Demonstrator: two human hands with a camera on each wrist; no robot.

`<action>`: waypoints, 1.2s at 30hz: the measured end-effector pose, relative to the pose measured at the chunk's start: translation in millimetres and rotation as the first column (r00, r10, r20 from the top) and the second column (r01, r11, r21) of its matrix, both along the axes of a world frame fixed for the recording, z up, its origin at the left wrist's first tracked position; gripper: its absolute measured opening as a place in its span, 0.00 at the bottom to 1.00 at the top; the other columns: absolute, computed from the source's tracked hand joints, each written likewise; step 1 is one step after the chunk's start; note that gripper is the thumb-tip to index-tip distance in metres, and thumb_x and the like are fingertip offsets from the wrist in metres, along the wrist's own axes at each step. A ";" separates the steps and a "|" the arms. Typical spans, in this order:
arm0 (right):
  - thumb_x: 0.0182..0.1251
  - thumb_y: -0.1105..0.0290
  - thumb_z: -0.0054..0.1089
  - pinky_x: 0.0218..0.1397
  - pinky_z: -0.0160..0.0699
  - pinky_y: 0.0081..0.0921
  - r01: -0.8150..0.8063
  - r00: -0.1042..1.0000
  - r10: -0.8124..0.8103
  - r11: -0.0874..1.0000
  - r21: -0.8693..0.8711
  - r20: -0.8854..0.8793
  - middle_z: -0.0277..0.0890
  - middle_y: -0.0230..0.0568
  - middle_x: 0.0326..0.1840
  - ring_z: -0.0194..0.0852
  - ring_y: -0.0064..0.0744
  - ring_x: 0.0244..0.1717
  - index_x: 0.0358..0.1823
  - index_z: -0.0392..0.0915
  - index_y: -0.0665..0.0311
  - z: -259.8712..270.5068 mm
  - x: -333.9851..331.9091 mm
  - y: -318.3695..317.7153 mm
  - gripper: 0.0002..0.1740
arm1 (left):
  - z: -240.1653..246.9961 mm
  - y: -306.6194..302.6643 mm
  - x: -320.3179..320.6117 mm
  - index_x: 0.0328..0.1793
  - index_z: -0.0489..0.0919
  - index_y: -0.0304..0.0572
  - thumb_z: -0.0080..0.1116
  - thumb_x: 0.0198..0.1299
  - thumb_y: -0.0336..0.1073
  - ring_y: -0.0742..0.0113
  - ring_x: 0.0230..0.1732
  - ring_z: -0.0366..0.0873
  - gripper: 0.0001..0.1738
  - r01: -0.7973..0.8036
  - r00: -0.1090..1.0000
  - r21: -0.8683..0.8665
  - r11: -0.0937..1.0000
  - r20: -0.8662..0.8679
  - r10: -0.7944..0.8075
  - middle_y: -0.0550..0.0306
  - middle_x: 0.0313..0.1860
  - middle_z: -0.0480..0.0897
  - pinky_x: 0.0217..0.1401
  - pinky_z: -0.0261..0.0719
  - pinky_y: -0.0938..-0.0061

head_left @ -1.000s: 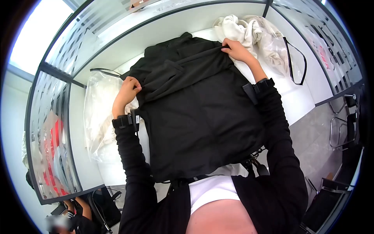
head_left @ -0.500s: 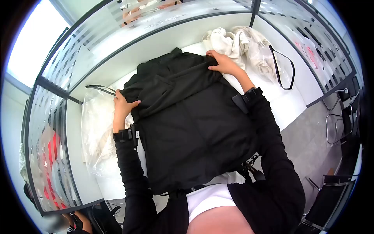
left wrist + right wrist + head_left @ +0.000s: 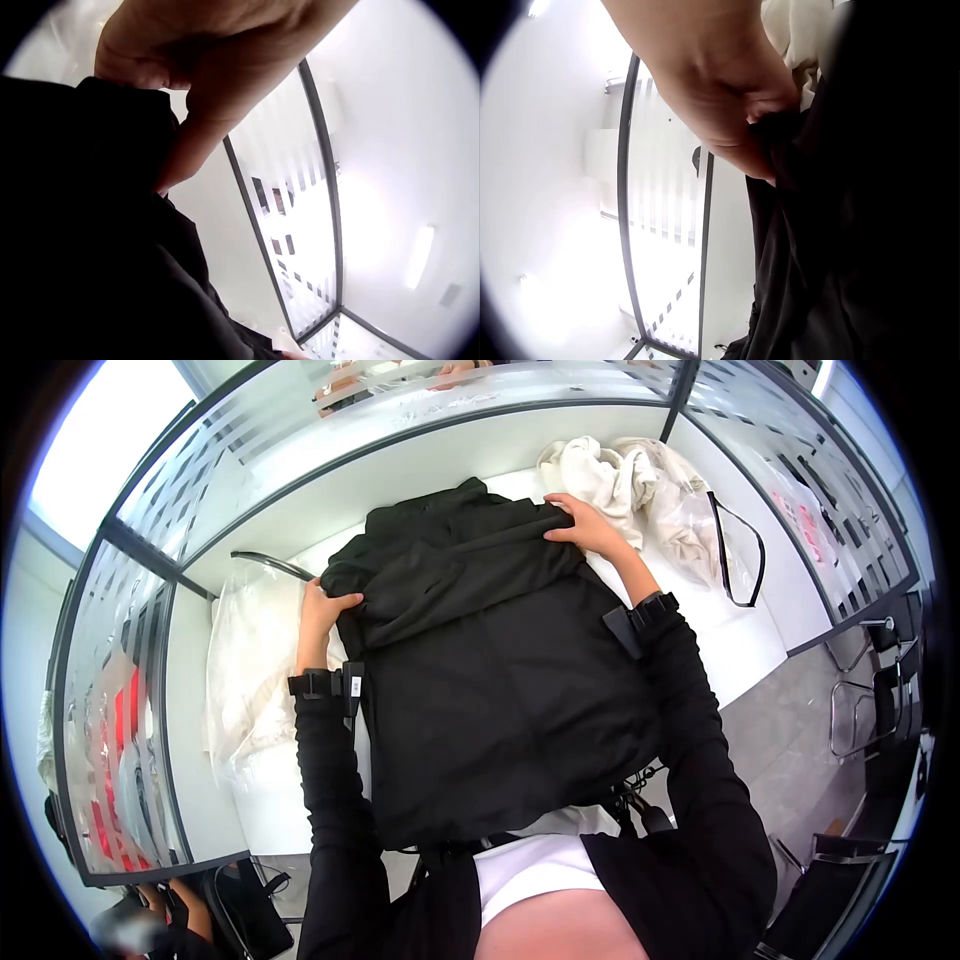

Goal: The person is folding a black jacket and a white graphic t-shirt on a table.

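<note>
A black garment [image 3: 500,680] lies spread on the white table, its collar end at the far side and a loose folded band of cloth [image 3: 470,575] across its upper part. At the left side edge, my left hand [image 3: 322,615] holds the folded cloth, thumb on top and fingers round the outer side. In the left wrist view the thumb [image 3: 187,150] presses on the dark fabric. My right hand [image 3: 590,530] grips the opposite upper corner between thumb and fingers. The right wrist view has the right hand's thumb [image 3: 746,157] against the bunched cloth, with its fingertips hidden.
Cream cloth in a clear bag [image 3: 680,510] with a black handle lies at the back right. Another clear bag [image 3: 255,670] with pale contents stands at the left. Low white and glass partitions [image 3: 400,455] border the table. Chairs [image 3: 870,690] are at the right.
The folded band, earlier stretched taut between the hands, now lies looser and flatter. My left hand has changed from a fingertip pinch to a wider hold, thumb extended over the cloth.
</note>
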State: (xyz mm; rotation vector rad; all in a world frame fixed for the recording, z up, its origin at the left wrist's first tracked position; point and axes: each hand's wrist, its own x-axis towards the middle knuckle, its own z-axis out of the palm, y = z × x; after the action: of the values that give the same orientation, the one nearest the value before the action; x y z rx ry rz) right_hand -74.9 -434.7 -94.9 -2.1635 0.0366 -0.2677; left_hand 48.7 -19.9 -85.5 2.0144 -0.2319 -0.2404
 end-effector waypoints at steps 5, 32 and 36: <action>0.41 0.72 0.65 0.53 0.68 0.25 0.022 0.993 -0.017 0.999 0.039 -0.121 0.73 0.42 0.47 0.71 0.34 0.48 0.52 0.71 0.68 17.2 -5.9 10.6 0.30 | -19.9 6.2 14.6 0.52 0.68 0.25 0.70 0.34 0.25 0.61 0.45 0.76 0.35 0.043 0.994 -0.136 0.990 -0.097 -0.057 0.45 0.44 0.77 0.49 0.73 0.74; 0.38 0.81 0.49 0.58 0.56 0.16 -0.291 0.881 0.401 0.877 0.381 -0.251 0.68 0.31 0.49 0.60 0.22 0.53 0.52 0.70 0.59 48.4 -24.1 14.9 0.31 | 46.4 -6.2 -40.9 0.65 0.68 0.46 0.61 0.44 0.23 0.67 0.62 0.65 0.36 0.592 0.788 -0.144 0.793 -0.105 -0.607 0.55 0.60 0.71 0.66 0.57 0.78; 0.37 0.80 0.50 0.60 0.57 0.18 -0.332 0.896 0.378 0.919 0.215 -0.234 0.68 0.33 0.54 0.61 0.25 0.55 0.58 0.68 0.60 49.5 -24.1 11.3 0.36 | 47.3 -4.7 -41.2 0.64 0.69 0.44 0.62 0.44 0.25 0.67 0.57 0.68 0.35 0.617 0.778 -0.060 0.785 -0.109 -0.619 0.54 0.57 0.74 0.64 0.60 0.78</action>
State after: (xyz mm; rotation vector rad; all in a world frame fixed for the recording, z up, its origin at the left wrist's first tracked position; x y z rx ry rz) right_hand -99.0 -423.4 -45.4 -1.9756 -0.1759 0.2393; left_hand 7.5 -24.6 -38.2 1.8329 -0.8217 -0.7739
